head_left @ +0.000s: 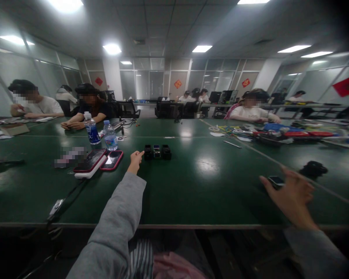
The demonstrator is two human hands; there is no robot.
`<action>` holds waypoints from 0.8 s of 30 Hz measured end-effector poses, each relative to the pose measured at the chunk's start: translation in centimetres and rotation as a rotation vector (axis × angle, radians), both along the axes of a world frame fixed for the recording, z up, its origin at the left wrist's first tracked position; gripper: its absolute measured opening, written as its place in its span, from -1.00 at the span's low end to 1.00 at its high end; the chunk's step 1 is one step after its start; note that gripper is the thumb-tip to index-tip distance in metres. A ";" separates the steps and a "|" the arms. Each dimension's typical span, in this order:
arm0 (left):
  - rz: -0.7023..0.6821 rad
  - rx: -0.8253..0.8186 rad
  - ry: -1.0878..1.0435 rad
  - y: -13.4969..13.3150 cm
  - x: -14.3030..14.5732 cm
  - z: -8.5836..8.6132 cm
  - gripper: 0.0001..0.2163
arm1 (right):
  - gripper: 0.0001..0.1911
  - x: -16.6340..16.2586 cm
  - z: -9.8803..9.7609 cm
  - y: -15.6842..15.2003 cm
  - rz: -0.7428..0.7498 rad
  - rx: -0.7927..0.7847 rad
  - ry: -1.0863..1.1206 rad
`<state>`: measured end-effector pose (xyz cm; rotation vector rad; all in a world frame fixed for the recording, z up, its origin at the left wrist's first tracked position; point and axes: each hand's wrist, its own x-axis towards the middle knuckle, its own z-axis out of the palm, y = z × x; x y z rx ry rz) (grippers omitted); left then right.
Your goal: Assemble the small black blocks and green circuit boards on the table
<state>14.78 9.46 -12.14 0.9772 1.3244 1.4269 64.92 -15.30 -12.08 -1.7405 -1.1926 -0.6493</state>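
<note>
My left hand (135, 160) reaches far out over the green table (192, 186), fingers curled, beside a row of three small black blocks (157, 152); whether it touches the leftmost block I cannot tell. My right hand (291, 193) hovers low at the right, blurred by motion, fingers partly spread, with a small dark device with a pale screen (275, 181) just at its fingertips. Both arms wear grey sleeves.
Two phones in red cases (100, 160) lie left of my left hand, with two water bottles (100, 133) behind them. A cable (64, 199) runs toward the near edge. A black object (312, 169) lies at the right. Other people sit along the far side.
</note>
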 end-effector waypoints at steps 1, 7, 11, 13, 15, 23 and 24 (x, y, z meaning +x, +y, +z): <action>0.001 -0.002 0.004 0.0 0.0 0.0 -0.62 | -0.18 -2.3 0.4 1.7 -0.006 -0.030 -0.007; -0.002 0.012 0.013 0.2 -0.1 -0.2 -0.63 | -0.36 -19.3 0.5 14.1 0.487 -0.380 -0.157; -0.026 0.014 0.007 0.5 -0.2 -0.4 -0.63 | -0.38 -25.8 -0.9 19.5 0.667 -0.484 -0.230; -0.027 0.012 0.002 0.7 -0.2 -0.5 -0.63 | -0.40 -26.5 -1.4 20.5 0.693 -0.514 -0.244; -0.025 0.014 -0.005 0.7 -0.2 -0.5 -0.63 | -0.43 -26.1 -1.6 20.6 0.700 -0.533 -0.257; -0.014 -0.001 -0.013 -0.1 -0.1 0.2 -0.57 | -0.54 -23.5 -1.9 20.2 0.558 -0.378 -0.102; -0.011 -0.002 -0.011 -0.1 0.0 0.3 -0.56 | -0.56 -23.4 -1.9 20.3 0.568 -0.394 -0.081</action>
